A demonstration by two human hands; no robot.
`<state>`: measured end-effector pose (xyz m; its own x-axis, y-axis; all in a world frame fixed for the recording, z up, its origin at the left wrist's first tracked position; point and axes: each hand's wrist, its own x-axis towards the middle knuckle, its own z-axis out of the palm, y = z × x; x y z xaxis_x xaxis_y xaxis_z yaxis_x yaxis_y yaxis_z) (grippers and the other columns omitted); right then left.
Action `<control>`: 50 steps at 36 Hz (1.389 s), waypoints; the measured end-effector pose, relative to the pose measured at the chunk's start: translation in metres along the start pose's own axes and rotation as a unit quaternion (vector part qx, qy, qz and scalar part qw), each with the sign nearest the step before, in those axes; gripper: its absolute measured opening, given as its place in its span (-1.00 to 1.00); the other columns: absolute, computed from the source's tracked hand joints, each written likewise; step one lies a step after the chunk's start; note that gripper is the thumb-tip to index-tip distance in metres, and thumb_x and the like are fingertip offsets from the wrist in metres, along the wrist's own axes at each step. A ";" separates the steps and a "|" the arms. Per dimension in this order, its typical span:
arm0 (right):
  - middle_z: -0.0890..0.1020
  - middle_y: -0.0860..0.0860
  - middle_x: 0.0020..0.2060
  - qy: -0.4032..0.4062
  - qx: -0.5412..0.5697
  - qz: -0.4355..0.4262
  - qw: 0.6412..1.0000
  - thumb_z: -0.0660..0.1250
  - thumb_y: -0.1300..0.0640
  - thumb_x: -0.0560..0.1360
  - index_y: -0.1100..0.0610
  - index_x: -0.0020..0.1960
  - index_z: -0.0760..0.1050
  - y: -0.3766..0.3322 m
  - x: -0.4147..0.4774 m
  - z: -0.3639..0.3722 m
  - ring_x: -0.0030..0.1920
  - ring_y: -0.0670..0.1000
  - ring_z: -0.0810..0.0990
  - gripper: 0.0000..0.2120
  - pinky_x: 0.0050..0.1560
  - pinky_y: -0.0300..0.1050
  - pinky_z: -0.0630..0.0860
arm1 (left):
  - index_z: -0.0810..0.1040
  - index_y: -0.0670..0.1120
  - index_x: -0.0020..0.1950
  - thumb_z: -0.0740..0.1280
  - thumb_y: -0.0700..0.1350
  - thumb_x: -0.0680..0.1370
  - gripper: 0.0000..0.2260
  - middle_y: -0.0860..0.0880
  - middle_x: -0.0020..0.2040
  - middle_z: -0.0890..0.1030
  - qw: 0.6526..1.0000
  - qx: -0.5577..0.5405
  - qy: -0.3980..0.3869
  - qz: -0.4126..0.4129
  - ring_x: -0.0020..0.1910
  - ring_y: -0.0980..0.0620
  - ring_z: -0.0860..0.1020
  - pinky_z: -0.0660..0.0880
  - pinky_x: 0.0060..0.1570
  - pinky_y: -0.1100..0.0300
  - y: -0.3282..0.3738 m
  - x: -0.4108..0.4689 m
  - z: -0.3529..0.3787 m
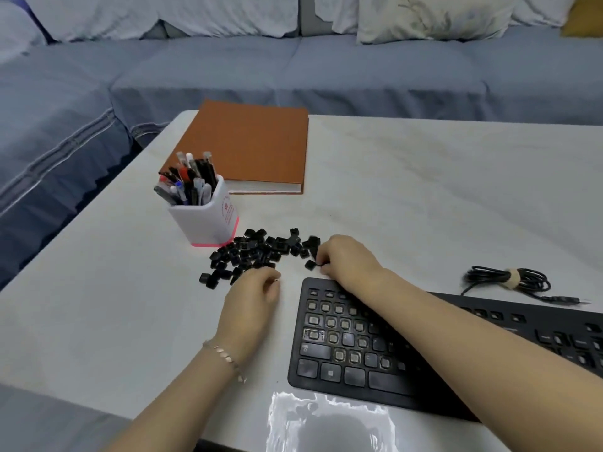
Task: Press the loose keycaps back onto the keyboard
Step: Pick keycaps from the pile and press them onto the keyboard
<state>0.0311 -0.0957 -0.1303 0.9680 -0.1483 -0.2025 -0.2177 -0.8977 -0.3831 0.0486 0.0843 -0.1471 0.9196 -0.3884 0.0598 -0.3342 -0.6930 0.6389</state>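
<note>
One black keyboard (375, 347) at the near right of the white bench (424, 190), many switch sockets bare. One heap of loose black keycaps (257, 252) lies left of its far corner — too many and too overlapped to count. Right hand (346, 259) reaches over the keyboard, grip pinched on one keycap (311, 264) on the bench. Left hand (253, 291) rests curled by the heap's near edge; grip contents cannot tell. Also: one pen cup (208, 220), one brown book (248, 148), one coiled cable (512, 279).
</note>
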 end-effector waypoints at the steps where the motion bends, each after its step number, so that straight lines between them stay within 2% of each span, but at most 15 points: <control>1: 0.51 0.13 0.09 0.007 0.001 -0.003 1.000 0.28 0.24 0.48 0.11 0.12 0.55 0.001 0.000 0.001 0.09 0.14 0.50 -0.76 -0.01 -0.13 0.39 | 0.60 -0.12 0.06 0.30 -0.21 0.53 -0.86 0.05 -0.07 0.59 0.997 -0.067 0.005 -0.042 -0.09 0.08 0.55 0.47 -0.05 0.23 0.002 -0.002 -0.004; 3: 0.55 0.12 0.07 0.026 0.014 -0.011 1.000 0.26 0.23 0.48 0.11 0.10 0.55 0.004 -0.004 0.001 0.07 0.12 0.51 -0.78 0.00 -0.15 0.40 | 0.61 -0.17 0.04 0.33 -0.26 0.51 -0.86 -0.01 -0.15 0.65 0.953 -0.269 -0.008 -0.142 -0.16 0.07 0.62 0.56 -0.20 0.24 0.007 -0.006 -0.014; 5: 0.60 0.08 0.02 0.053 0.079 -0.017 0.995 0.28 0.21 0.48 0.11 0.10 0.56 0.008 -0.012 -0.002 0.00 0.05 0.52 -0.78 -0.01 -0.19 0.40 | 0.60 -0.15 0.02 0.33 -0.27 0.50 -0.86 -0.05 -0.18 0.68 0.847 -0.476 -0.049 -0.234 -0.17 0.05 0.66 0.57 -0.33 0.28 0.014 -0.013 -0.024; 6: 0.62 0.06 -0.03 0.071 0.129 -0.018 0.989 0.30 0.22 0.47 0.12 0.08 0.57 0.008 -0.017 -0.004 -0.05 0.00 0.53 -0.80 -0.01 -0.22 0.40 | 0.59 -0.13 0.01 0.33 -0.26 0.49 -0.86 -0.05 -0.17 0.69 0.799 -0.539 -0.065 -0.258 -0.15 0.04 0.67 0.56 -0.34 0.29 0.017 -0.015 -0.027; 8: 0.65 0.05 -0.12 0.093 0.274 -0.003 0.957 0.32 0.26 0.47 0.11 -0.01 0.60 0.007 -0.031 -0.010 -0.13 -0.04 0.58 -0.85 0.00 -0.25 0.47 | 0.58 -0.13 0.01 0.33 -0.22 0.41 -0.81 -0.06 -0.13 0.69 0.737 -0.612 -0.085 -0.273 -0.12 0.01 0.67 0.56 -0.35 0.28 0.022 -0.021 -0.032; 9: 0.65 0.06 -0.17 0.087 0.376 0.006 0.923 0.31 0.29 0.47 0.10 -0.06 0.59 0.005 -0.039 -0.013 -0.17 -0.05 0.62 -0.85 -0.04 -0.24 0.52 | 0.57 -0.15 0.01 0.33 -0.21 0.37 -0.77 -0.08 -0.12 0.69 0.716 -0.635 -0.089 -0.275 -0.13 0.01 0.67 0.57 -0.36 0.27 0.026 -0.023 -0.034; 12: 0.68 0.07 -0.26 0.035 0.629 0.037 0.776 0.24 0.37 0.50 0.13 -0.13 0.59 0.003 -0.067 -0.020 -0.19 0.00 0.67 -0.78 -0.19 -0.32 0.57 | 0.59 -0.17 -0.03 0.33 -0.23 0.32 -0.76 -0.11 -0.11 0.68 0.683 -0.670 -0.085 -0.278 -0.14 -0.01 0.67 0.57 -0.37 0.26 0.034 -0.028 -0.036; 15: 0.69 0.14 -0.21 0.001 0.723 0.067 0.688 0.22 0.38 0.48 0.18 -0.18 0.64 0.006 -0.093 -0.025 -0.15 0.07 0.68 -0.76 -0.21 -0.32 0.57 | 0.67 -0.16 -0.15 0.32 -0.23 0.32 -0.82 -0.12 -0.10 0.68 0.685 -0.673 -0.093 -0.263 -0.14 -0.02 0.67 0.57 -0.35 0.27 0.042 -0.031 -0.036; 19: 0.67 0.21 -0.18 -0.005 0.749 0.072 0.659 0.29 0.37 0.36 0.21 -0.19 0.65 0.007 -0.116 -0.029 -0.14 0.08 0.68 -0.82 -0.19 -0.31 0.57 | 0.71 -0.11 -0.23 0.31 -0.26 0.31 -0.81 -0.12 -0.11 0.69 0.706 -0.659 -0.111 -0.235 -0.13 -0.02 0.67 0.56 -0.33 0.30 0.055 -0.036 -0.033; 27: 0.69 0.15 -0.18 0.034 0.697 0.040 0.716 0.30 0.43 0.38 0.05 -0.16 0.68 0.013 -0.143 -0.036 -0.12 0.06 0.67 -0.68 -0.17 -0.33 0.55 | 0.70 -0.12 -0.17 0.34 -0.31 0.26 -0.77 -0.14 -0.06 0.68 0.746 -0.617 -0.142 -0.208 -0.10 -0.03 0.66 0.56 -0.29 0.31 0.073 -0.049 -0.022; 36: 0.69 0.14 -0.29 0.059 0.666 0.059 0.742 0.33 0.45 0.37 0.16 -0.09 0.58 0.026 -0.163 -0.037 -0.19 0.01 0.68 -0.76 -0.19 -0.33 0.55 | 0.69 -0.12 -0.14 0.38 -0.24 0.25 -0.78 -0.13 -0.04 0.68 0.773 -0.574 -0.153 -0.223 -0.10 -0.01 0.66 0.54 -0.34 0.34 0.086 -0.062 -0.002; 41: 0.68 0.14 -0.31 0.071 0.639 0.077 0.762 0.37 0.39 0.36 0.15 -0.09 0.56 0.037 -0.171 -0.033 -0.30 -0.04 0.65 -0.79 -0.23 -0.33 0.54 | 0.70 -0.03 -0.14 0.37 -0.22 0.34 -0.82 -0.09 -0.10 0.69 0.801 -0.531 -0.162 -0.223 -0.13 0.06 0.66 0.52 -0.35 0.36 0.094 -0.071 0.009; 45: 0.66 0.08 -0.40 0.092 0.587 0.109 0.797 0.44 0.33 0.31 0.08 -0.13 0.57 0.052 -0.180 -0.027 -0.32 -0.09 0.60 -0.78 -0.20 -0.33 0.51 | 0.67 -0.10 -0.11 0.33 -0.29 0.45 -0.84 -0.10 -0.12 0.69 0.816 -0.500 -0.174 -0.231 -0.14 0.05 0.67 0.51 -0.36 0.37 0.102 -0.078 0.020; 47: 0.62 0.01 -0.43 0.105 0.574 0.122 0.803 0.43 0.37 0.31 0.04 -0.12 0.58 0.062 -0.185 -0.023 -0.34 -0.16 0.56 -0.73 -0.22 -0.38 0.46 | 0.65 -0.10 -0.08 0.32 -0.30 0.46 -0.84 -0.10 -0.13 0.69 0.822 -0.490 -0.177 -0.231 -0.16 0.05 0.67 0.51 -0.36 0.37 0.107 -0.080 0.027; 50: 0.55 -0.02 -0.34 0.125 0.562 0.143 0.805 0.40 0.45 0.33 0.07 -0.12 0.61 0.076 -0.197 -0.021 -0.40 -0.19 0.50 -0.69 -0.29 -0.43 0.42 | 0.64 -0.08 -0.07 0.32 -0.29 0.48 -0.84 -0.08 -0.15 0.69 0.830 -0.473 -0.187 -0.227 -0.19 0.08 0.66 0.51 -0.36 0.37 0.115 -0.083 0.039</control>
<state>-0.1732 -0.1431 -0.1007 0.8231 -0.4861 -0.2934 -0.2756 0.1098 -0.9550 -0.0740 0.0131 -0.1089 0.7183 -0.5017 -0.4820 0.5050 -0.1006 0.8572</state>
